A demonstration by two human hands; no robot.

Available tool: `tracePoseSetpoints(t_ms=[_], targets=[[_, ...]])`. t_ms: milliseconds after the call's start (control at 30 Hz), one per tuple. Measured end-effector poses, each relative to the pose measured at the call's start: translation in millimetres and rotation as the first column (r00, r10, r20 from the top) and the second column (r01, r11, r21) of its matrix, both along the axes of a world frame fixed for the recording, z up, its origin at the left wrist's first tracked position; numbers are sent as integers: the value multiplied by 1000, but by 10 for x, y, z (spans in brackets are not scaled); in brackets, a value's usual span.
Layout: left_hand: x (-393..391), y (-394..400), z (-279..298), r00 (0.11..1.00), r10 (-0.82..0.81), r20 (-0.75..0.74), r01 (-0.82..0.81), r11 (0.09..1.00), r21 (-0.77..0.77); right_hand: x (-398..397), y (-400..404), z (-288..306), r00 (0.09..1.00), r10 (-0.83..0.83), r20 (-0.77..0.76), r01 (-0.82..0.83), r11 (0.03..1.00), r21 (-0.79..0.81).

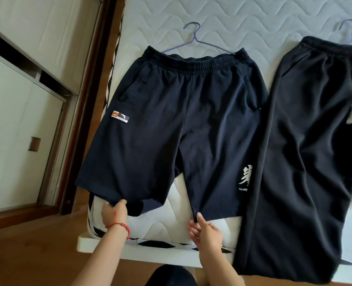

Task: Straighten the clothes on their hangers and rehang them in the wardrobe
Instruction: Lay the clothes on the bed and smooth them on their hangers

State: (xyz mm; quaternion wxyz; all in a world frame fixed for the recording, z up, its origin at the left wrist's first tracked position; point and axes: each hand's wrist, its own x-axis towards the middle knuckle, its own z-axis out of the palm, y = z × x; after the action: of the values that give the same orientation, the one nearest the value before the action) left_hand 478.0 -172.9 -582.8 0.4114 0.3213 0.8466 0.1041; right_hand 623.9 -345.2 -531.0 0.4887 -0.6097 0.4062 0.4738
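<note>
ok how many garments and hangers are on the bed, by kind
navy shorts: 1
black long trousers: 1
purple wire hangers: 2, one in the shorts' waistband, one at the trousers' waistband, partly cut off by the picture's edge
total: 4

Navy cotton shorts (171, 124) lie flat on the white quilted mattress (253, 19), waistband on a purple wire hanger (193, 41). Left hand (114, 211) pinches one leg hem, right hand (205, 232) the other; long black drawstring trousers (299, 151) lie just beside.
</note>
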Motion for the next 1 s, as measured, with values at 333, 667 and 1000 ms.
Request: tracePoseSetpoints(t_ms=[333,667,1000], targets=[[105,-757,409,892,-447,-72,435,890,-135,37,-589,402,995,81,57,-89,984,155],[159,-2486,1414,333,-931,150,940,316,-130,229,-2854,1128,967,-102,234,80,991,103],[386,-3526,2209,35,-967,251,995,11,-96,-501,-4897,1889,874,-388,293,413,910,-26]])
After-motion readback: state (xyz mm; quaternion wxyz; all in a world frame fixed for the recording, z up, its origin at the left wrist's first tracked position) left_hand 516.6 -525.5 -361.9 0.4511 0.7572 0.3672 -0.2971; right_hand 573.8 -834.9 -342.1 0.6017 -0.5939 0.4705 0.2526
